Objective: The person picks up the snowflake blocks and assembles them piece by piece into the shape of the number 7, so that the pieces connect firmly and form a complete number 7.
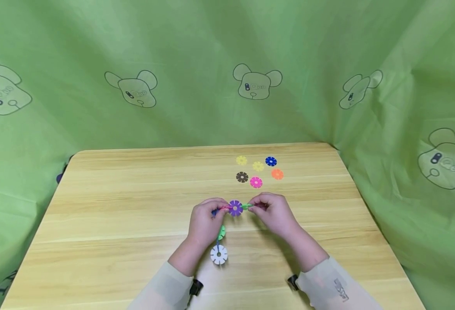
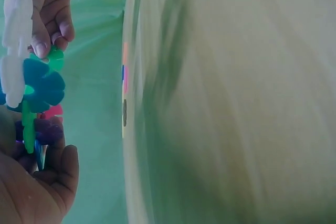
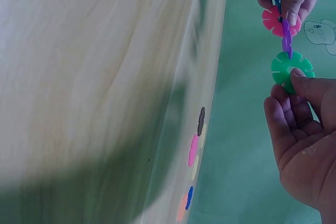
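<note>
1. Left hand (image 1: pixel 206 221) pinches pink disc (image 3: pixel 272 23), right hand (image 1: pixel 277 216) pinches green disc (image 3: pixel 281 66) — apparently steadying purple disc (image 1: pixel 235 213) between them, inside the edges of the table (image 1: pixel 134 193);
2. loose discs (image 1: pixel 238 177) lie toward the far edge — presumably within reach.

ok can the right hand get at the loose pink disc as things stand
Probably yes: the loose pink disc lies just beyond the right hand, nothing between them, though that hand must likely first release the green disc it pinches.
</note>
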Motion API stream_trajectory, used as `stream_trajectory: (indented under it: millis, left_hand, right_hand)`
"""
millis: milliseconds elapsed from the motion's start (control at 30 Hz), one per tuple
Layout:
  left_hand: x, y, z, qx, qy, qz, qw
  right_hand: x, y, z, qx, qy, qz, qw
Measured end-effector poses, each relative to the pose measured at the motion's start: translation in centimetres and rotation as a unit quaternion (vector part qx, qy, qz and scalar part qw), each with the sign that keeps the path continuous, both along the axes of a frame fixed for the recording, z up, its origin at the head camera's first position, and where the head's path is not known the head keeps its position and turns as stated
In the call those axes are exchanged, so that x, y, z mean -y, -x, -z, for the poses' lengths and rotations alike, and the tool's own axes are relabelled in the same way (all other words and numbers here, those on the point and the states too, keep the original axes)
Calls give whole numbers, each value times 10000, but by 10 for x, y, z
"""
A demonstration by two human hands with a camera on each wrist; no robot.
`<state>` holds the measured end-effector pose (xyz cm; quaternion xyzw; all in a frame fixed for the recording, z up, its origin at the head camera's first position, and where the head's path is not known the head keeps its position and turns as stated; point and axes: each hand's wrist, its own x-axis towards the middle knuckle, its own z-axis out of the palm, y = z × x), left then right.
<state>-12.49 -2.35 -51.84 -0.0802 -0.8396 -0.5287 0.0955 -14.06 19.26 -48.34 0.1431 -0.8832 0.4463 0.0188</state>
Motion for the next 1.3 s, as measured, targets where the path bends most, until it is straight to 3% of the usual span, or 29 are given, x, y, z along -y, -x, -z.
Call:
stream_trajectory:
  millis: [500,933,1167,1300]
  left_hand:
    - [-2,-6,-6,201,-394,113,9990]
    - [-5,-4,-4,-71,-206,25,9998]
    - [-2,-4,-6,-11,-16,240,9997]
    - [-1,-4,-8,-58,272,365,9989]
  right_hand:
    - [-1,-3,0,-270,161,-27,9995]
    - [3,-5,2,-270,318,38,9991]
    - [0,-5,4,-56,204,101,9997]
    - [-2,-4,4,-208,150,81,9996]
